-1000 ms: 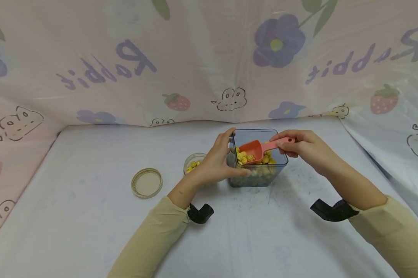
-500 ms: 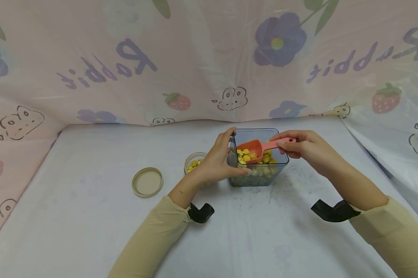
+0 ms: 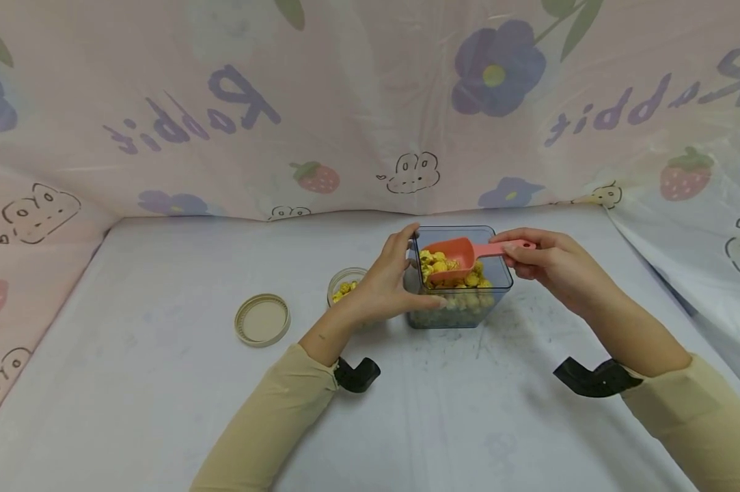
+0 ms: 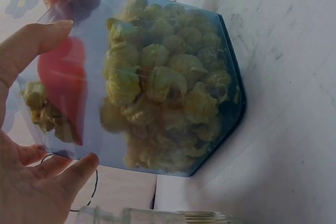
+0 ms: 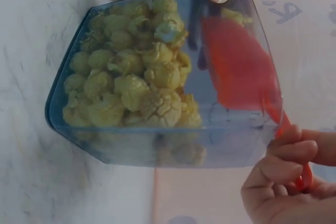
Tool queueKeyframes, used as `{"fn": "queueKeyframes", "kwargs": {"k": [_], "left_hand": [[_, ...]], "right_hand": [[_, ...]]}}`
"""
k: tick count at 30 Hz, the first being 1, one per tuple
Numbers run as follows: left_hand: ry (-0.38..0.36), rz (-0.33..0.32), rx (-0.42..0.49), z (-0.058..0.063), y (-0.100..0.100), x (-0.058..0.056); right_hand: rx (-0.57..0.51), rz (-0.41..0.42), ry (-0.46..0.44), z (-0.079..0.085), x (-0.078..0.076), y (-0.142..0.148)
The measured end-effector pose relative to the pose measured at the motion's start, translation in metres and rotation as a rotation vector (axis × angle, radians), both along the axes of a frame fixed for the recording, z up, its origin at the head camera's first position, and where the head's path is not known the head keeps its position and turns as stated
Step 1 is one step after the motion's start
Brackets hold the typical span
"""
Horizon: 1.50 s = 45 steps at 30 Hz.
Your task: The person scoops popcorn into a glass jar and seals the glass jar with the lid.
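My left hand (image 3: pixel 382 283) grips a clear bluish square container (image 3: pixel 443 318) near its rim, thumb along the front wall and fingers at the far left corner. Yellow popcorn (image 5: pixel 121 72) fills its lower part. My right hand (image 3: pixel 551 260) pinches the handle of a coral-red scoop (image 3: pixel 462 251) over the container's right side. The scoop's bowl lies inside the upper part of the container, above the heap, with popcorn pieces (image 3: pixel 434 263) in it. Through the wall in the left wrist view, the red scoop bowl (image 4: pixel 65 87) shows apart from the popcorn below.
A round glass jar (image 4: pixel 152 216) with some popcorn stands left of the container, partly hidden by my left hand in the head view. Farther left lies a round beige lid (image 3: pixel 262 320) on the white tabletop (image 3: pixel 160 383). A printed curtain (image 3: pixel 357 102) hangs behind.
My right hand has raised the scoop and drawn it slightly right, with popcorn now heaped in its bowl. My left hand keeps its grip on the container.
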<state>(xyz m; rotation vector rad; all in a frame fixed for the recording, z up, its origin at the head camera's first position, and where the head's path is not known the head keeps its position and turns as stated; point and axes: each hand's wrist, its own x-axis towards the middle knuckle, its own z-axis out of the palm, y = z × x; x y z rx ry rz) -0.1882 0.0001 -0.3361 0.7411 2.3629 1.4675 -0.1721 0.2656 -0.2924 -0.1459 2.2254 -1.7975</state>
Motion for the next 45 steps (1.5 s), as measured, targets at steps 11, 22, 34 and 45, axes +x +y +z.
{"fn": "queueKeyframes", "kwargs": {"k": [11, 22, 34, 45], "left_hand": [[-0.002, 0.003, -0.012, 0.0, 0.001, 0.0], [0.015, -0.002, 0.009, 0.0, 0.002, 0.001], [0.015, -0.005, 0.018, -0.001, 0.002, 0.0], [0.023, 0.002, 0.015, -0.002, 0.002, -0.001]], "right_hand": [[-0.185, 0.003, -0.061, -0.01, 0.001, 0.008], [-0.367, -0.011, -0.101, -0.017, 0.002, 0.011], [-0.484, -0.005, -0.085, -0.029, 0.003, 0.013], [-0.571, 0.04, -0.07, -0.036, 0.005, 0.014]]}}
